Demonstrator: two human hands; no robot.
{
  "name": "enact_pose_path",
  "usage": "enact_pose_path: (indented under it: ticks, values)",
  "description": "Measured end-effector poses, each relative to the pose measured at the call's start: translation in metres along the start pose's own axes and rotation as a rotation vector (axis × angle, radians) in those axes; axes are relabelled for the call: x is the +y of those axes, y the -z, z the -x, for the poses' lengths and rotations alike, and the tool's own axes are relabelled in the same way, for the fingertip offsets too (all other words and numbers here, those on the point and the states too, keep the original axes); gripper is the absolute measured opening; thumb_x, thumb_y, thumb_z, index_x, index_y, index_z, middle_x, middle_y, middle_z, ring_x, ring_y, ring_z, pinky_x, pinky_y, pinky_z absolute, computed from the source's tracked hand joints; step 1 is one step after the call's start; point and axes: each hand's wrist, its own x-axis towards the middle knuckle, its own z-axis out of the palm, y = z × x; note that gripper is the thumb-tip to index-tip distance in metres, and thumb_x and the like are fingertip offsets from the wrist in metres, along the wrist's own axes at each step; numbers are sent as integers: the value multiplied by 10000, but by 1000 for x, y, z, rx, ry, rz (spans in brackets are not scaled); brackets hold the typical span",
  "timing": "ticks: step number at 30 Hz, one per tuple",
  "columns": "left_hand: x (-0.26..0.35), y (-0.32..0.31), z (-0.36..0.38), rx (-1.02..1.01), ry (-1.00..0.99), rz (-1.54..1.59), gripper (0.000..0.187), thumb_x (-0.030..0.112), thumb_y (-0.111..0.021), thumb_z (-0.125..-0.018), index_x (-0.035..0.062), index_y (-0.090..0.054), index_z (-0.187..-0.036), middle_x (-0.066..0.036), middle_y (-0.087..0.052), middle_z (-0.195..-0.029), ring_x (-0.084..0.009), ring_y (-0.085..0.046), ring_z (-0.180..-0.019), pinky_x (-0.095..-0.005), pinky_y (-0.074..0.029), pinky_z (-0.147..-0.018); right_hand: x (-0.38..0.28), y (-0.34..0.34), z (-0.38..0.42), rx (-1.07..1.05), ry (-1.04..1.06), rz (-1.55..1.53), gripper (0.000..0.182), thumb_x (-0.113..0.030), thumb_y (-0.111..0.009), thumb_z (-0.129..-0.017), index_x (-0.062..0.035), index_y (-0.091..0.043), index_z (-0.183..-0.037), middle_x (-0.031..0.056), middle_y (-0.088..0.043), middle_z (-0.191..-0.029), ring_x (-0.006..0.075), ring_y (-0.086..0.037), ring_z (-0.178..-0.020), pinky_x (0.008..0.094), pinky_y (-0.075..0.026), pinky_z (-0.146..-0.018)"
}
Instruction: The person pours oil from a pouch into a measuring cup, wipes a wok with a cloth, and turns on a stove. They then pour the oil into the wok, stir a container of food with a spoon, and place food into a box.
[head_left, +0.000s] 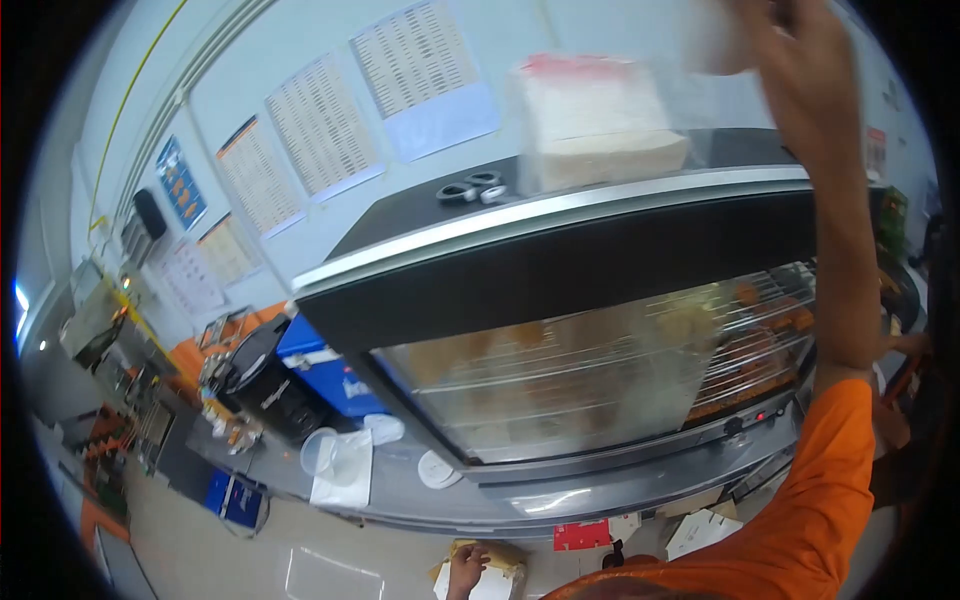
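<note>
My right hand (pixel 785 45) is raised at the top right, above the black top of a glass-fronted display cabinet (pixel 580 245). Its fingers are blurred and partly cut off by the frame edge, beside a blurred pale thing (pixel 722 40). Left of it, a plastic-wrapped stack of white paper (pixel 600 110) stands on the cabinet, with scissors (pixel 470 188) nearby. Low in the frame, my left hand (pixel 468 568) is in front of a cardboard box (pixel 503 560); its fingers are bent, and what they hold, if anything, is too small to tell.
Food lies on wire racks (pixel 750 350) inside the cabinet. On the steel counter (pixel 540 498) are a clear container (pixel 320 453) and a lid (pixel 438 469). A black bin-like appliance (pixel 280 390) and a blue box (pixel 345 380) stand left. Another person's arm (pixel 905 345) shows at right.
</note>
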Motion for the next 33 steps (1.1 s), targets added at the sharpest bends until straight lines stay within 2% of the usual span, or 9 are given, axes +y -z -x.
enact_pose_path:
  ticks: [2,6,8,10,14,20,21,25,33]
  values:
    - [11,14,23,40,-81,-67,339,309,-534,-974,-4,-590,-1093,-110,-685,-995,-192,-676,-913,-308,-527,-733,26,7,57,-89,-90,-503,398,-190,-701,-840,42,-595,-1146,138,-637,-1104,253,-605,-1042,372,-480,-927]
    - [64,54,98,98,-313,64,407,317,-558,-972,-39,-580,-1170,-108,-674,-1045,-178,-626,-955,-298,-482,-870,-109,10,220,-629,-307,-417,226,-76,-501,-944,48,-601,-1106,153,-651,-973,233,-644,-864,365,-506,-864]
    - [97,86,166,47,-380,323,412,281,-534,-988,-35,-523,-1251,-110,-635,-1139,-181,-587,-1058,-300,-443,-944,-310,21,218,-733,-343,-1236,340,-72,-667,-811,23,-563,-1121,129,-637,-1000,219,-631,-925,314,-495,-816]
    - [69,121,232,181,-422,442,398,264,-509,-999,-32,-511,-1265,-101,-623,-1149,-178,-566,-1090,-305,-428,-964,-441,42,290,-1174,-301,-1425,235,-45,-693,-778,-2,-616,-995,156,-640,-879,250,-641,-732,339,-499,-670]
    - [-32,234,327,369,-368,482,429,270,-493,-1005,-19,-431,-1318,-104,-571,-1180,-154,-528,-1093,-314,-424,-942,-673,155,389,-1333,-161,-1737,247,-41,-690,-745,-4,-643,-985,154,-595,-851,314,-565,-772,385,-453,-673]
    - [-167,429,409,967,-289,439,401,320,-512,-997,-39,-543,-1173,-102,-624,-1004,-106,-557,-874,-276,-473,-718,-918,244,428,-1534,-44,-1900,305,-140,-726,-770,-27,-666,-1047,115,-547,-1003,262,-547,-951,353,-451,-777]
    - [-184,472,433,887,-184,534,402,334,-516,-993,-53,-612,-1043,-68,-648,-887,-102,-564,-774,-282,-469,-664,-958,266,426,-1840,-201,-1781,307,-155,-737,-786,-19,-652,-1048,110,-536,-1035,231,-537,-981,339,-456,-815]
    - [-233,636,445,709,-217,469,384,323,-535,-983,-47,-638,-1002,-47,-648,-789,-104,-570,-733,-285,-470,-658,-1118,275,425,-1923,-509,-1660,335,-170,-731,-826,15,-623,-1083,121,-612,-1022,204,-611,-909,328,-507,-767]
    - [-299,986,489,1057,-49,364,292,229,-606,-943,-29,-654,-1070,-69,-697,-885,-106,-616,-764,-280,-497,-657,-1509,246,443,-2458,-148,-1864,328,-232,-718,-866,31,-641,-1047,79,-684,-873,119,-623,-793,299,-512,-670]
